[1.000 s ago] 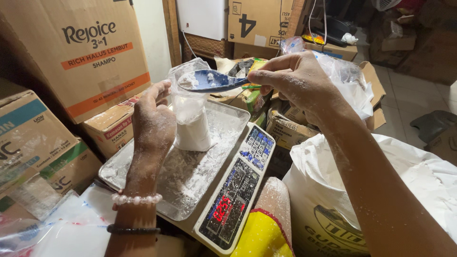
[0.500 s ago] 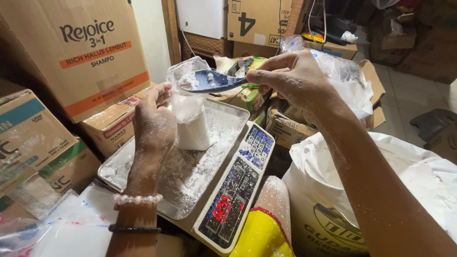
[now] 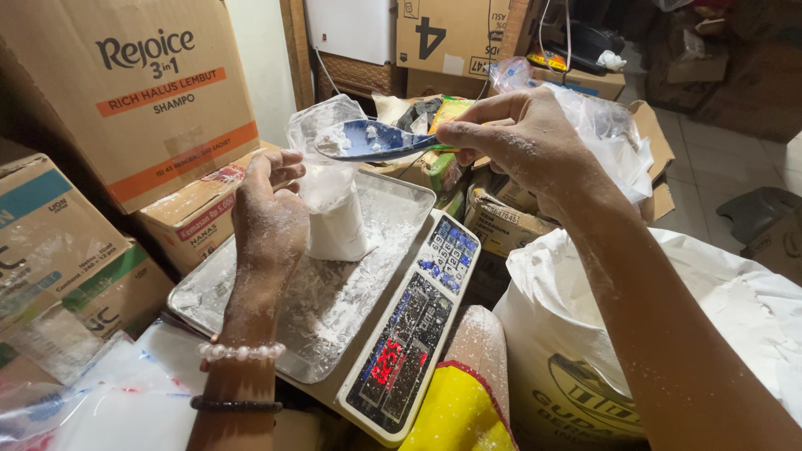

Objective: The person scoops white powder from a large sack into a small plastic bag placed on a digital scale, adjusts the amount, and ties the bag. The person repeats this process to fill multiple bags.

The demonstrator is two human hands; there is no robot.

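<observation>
Bag of powder (image 3: pixel 334 213): on scale tray (image 3: pixel 251 301), toward its rear. Left hand (image 3: pixel 267 221): at bag's left side. Scoop (image 3: pixel 372 140): above bag mouth, in right hand (image 3: pixel 522 142). Keypad and display (image 3: pixel 418 326): right of tray. Sack (image 3: pixel 668 334): right of scale. Cartons (image 3: pixel 134 92): left and behind.

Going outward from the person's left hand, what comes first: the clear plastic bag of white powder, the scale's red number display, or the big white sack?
1. Clear plastic bag of white powder: held by the left hand, on the tray.
2. Red number display: on the scale's front panel.
3. Big white sack: far right.
</observation>
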